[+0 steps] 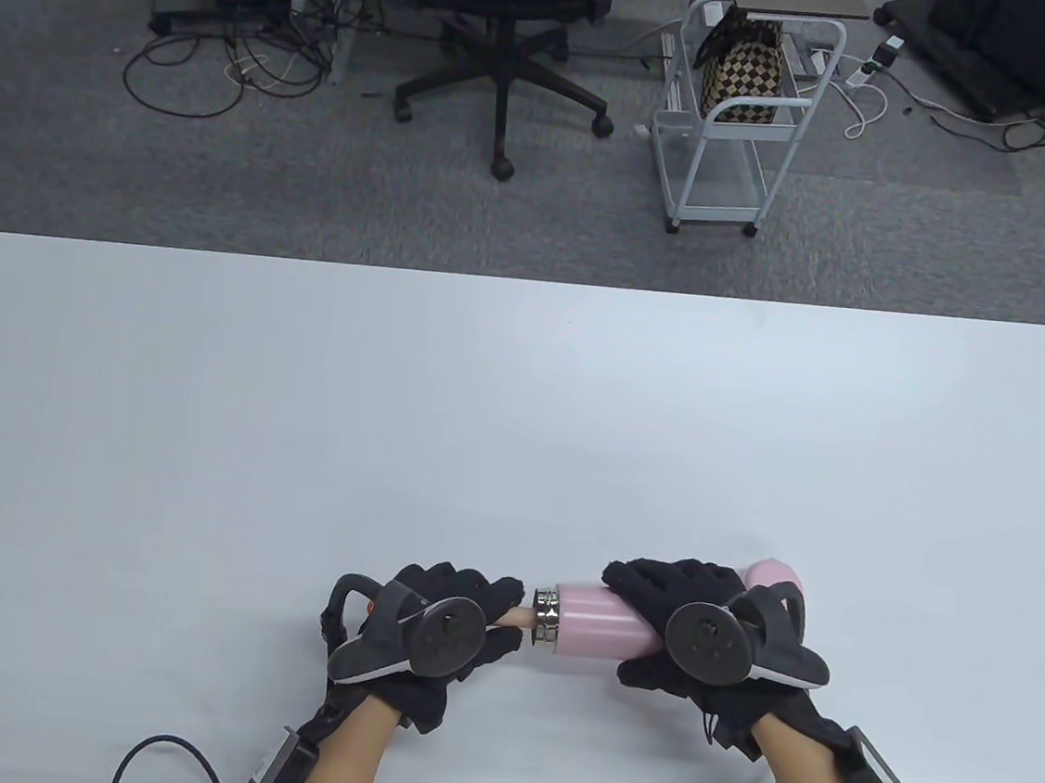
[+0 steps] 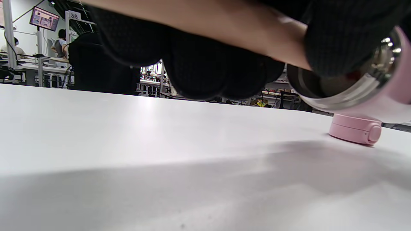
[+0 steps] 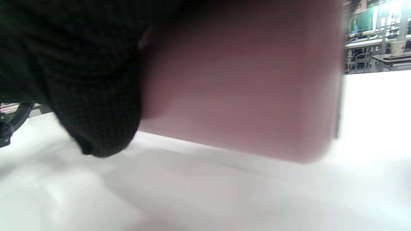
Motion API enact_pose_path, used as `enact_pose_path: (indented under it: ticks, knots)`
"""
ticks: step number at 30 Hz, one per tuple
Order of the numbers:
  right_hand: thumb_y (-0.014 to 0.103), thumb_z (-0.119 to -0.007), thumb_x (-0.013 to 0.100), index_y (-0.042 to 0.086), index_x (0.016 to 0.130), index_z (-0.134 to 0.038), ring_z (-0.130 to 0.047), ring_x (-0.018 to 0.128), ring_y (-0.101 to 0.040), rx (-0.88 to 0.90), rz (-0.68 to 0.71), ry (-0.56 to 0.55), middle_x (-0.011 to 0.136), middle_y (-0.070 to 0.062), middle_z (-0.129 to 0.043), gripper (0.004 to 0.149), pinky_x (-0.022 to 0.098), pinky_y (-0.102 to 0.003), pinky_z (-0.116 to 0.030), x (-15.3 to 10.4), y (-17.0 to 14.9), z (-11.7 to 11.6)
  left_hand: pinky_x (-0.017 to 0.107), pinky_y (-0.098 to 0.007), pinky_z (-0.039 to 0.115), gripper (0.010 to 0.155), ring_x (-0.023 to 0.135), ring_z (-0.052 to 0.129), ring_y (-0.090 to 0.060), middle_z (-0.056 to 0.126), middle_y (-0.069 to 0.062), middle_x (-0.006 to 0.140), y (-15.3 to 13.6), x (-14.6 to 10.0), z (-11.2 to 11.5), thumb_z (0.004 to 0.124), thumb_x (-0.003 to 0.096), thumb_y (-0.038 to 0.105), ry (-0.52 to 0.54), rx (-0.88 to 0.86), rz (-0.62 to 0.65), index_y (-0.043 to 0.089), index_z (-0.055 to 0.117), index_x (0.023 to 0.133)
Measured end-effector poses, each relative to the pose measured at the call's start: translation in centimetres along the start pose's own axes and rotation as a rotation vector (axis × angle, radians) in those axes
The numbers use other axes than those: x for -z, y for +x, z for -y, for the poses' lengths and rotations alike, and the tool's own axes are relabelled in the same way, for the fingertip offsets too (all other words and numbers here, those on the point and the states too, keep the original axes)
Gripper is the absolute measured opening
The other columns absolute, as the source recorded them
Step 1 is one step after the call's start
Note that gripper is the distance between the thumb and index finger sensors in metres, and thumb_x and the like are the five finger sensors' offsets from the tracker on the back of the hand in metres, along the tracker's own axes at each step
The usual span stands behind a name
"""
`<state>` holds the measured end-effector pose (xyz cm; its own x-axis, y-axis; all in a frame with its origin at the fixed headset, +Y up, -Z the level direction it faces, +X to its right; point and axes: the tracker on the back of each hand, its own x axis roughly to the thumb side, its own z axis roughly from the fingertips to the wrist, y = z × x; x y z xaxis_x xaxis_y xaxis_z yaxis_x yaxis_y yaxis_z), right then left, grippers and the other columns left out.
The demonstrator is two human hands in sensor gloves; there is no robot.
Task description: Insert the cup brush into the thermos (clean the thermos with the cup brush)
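A pink thermos with a steel neck is held sideways just above the table, mouth to the left. My right hand grips its body; it fills the right wrist view. My left hand grips the beige handle of the cup brush, which runs into the thermos mouth. The brush head is hidden inside. In the left wrist view the handle enters the steel mouth.
The pink thermos lid lies on the white table just behind my right hand, also in the left wrist view. Beyond the table's far edge stand an office chair and a white cart.
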<state>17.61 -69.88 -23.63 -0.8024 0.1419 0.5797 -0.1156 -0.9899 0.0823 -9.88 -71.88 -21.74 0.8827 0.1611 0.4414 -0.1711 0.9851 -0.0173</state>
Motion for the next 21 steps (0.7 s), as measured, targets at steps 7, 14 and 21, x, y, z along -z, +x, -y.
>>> enact_pose_path:
  ticks: [7,14,21]
  knots:
    - [0.06,-0.095,0.037,0.033,0.101,-0.059,-0.064,0.101,-0.039,0.081,-0.03,-0.029,0.11,-0.002,-0.06,0.078,0.068,-0.059,-0.063,-0.7,-2.3,1.6,0.059,-0.048,0.08,0.054,0.063,0.103,-0.016,0.101,0.005,0.081,-2.5,-0.7,-1.5,0.081,0.052,0.064,0.02,-0.064,-0.018,0.039,0.081,0.1]
    - [0.06,-0.095,0.036,0.035,0.1,-0.06,-0.064,0.101,-0.038,0.056,-0.058,-0.034,0.11,-0.001,-0.06,0.077,0.068,-0.061,-0.063,-1.1,-3.7,2.2,0.059,-0.048,0.079,0.054,0.062,0.103,-0.016,0.101,0.005,0.079,-4.4,-1.2,-1.6,0.082,0.0514,0.065,0.005,-0.099,-0.05,0.039,0.082,0.099]
    - [0.059,-0.096,0.036,0.034,0.1,-0.06,-0.064,0.102,-0.038,0.037,-0.173,-0.098,0.11,0.0,-0.06,0.077,0.068,-0.062,-0.062,-2.4,-6.8,3.3,0.06,-0.05,0.079,0.054,0.063,0.103,-0.017,0.101,0.005,0.08,-6.8,-2.4,-2.3,0.081,0.0519,0.064,0.058,-0.097,-0.143,0.039,0.082,0.1]
